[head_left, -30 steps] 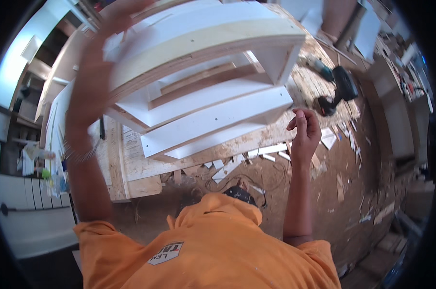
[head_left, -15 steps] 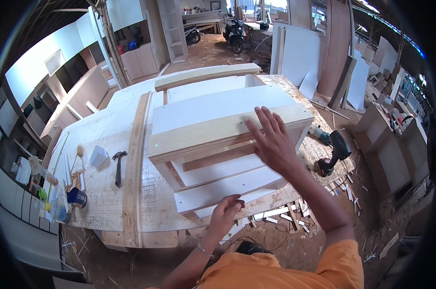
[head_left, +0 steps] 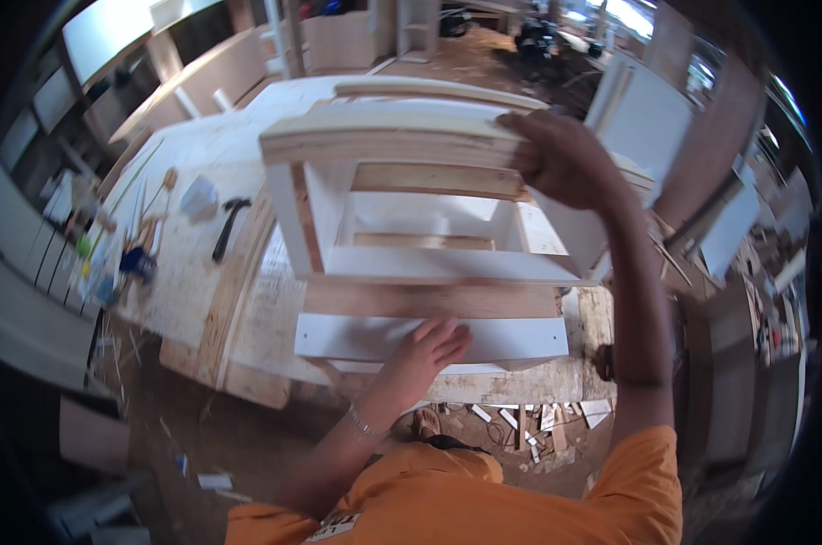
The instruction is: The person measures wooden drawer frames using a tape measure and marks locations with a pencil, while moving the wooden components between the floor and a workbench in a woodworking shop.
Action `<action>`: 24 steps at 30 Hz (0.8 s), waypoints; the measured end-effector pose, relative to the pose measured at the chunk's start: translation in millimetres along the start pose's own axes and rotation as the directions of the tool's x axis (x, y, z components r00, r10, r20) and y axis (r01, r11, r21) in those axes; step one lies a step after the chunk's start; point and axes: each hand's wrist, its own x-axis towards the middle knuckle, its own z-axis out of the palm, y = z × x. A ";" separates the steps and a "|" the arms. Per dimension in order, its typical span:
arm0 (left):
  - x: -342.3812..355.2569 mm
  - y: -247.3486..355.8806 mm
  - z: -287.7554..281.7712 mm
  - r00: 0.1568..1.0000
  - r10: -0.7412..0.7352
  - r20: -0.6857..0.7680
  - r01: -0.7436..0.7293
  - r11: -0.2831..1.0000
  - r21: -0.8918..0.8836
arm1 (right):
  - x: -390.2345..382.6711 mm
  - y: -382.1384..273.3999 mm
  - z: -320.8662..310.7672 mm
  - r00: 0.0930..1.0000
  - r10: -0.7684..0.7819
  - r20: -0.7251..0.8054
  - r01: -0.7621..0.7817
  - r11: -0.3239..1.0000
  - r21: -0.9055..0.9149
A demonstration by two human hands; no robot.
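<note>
A white and bare-wood cabinet frame (head_left: 447,265) stands on the worktable, tipped up so its open compartments face me. My right hand (head_left: 563,156) is closed over the pale top rail at its right part, fingers curled over the edge. Low at the front, my left hand (head_left: 427,352) rests with stretched fingers against the white lower board (head_left: 518,338), which has small screw holes near its ends. The far side of the frame is hidden behind its own panels, and the picture is somewhat blurred.
On the table (head_left: 170,300) to the left lie a hammer (head_left: 229,229), a small white block (head_left: 199,195), a dark blue tub (head_left: 138,263) and a long plank (head_left: 232,313). Wood offcuts (head_left: 543,427) litter the ground in front. Tall boards (head_left: 647,118) lean at the right.
The frame has been tilted up, its top rail now raised and its open side toward me. My right hand has gone from lying flat on top to gripping the rail; my left hand moved onto the lower board.
</note>
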 end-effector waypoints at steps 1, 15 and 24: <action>14.6 1.3 12.3 0.999 0.028 -0.045 -0.029 0.999 -0.026 | 6.5 -0.5 -9.0 0.997 -0.008 0.076 0.003 0.998 0.062; 64.2 -2.3 46.0 0.824 0.238 -0.515 -0.321 0.944 -0.077 | -14.8 -77.4 -34.1 0.957 -0.263 0.119 0.263 0.965 0.016; -49.6 17.5 75.9 0.738 0.564 -0.371 -0.547 0.822 0.161 | -66.6 -193.5 -132.5 0.885 -0.465 -0.002 0.432 0.823 -0.368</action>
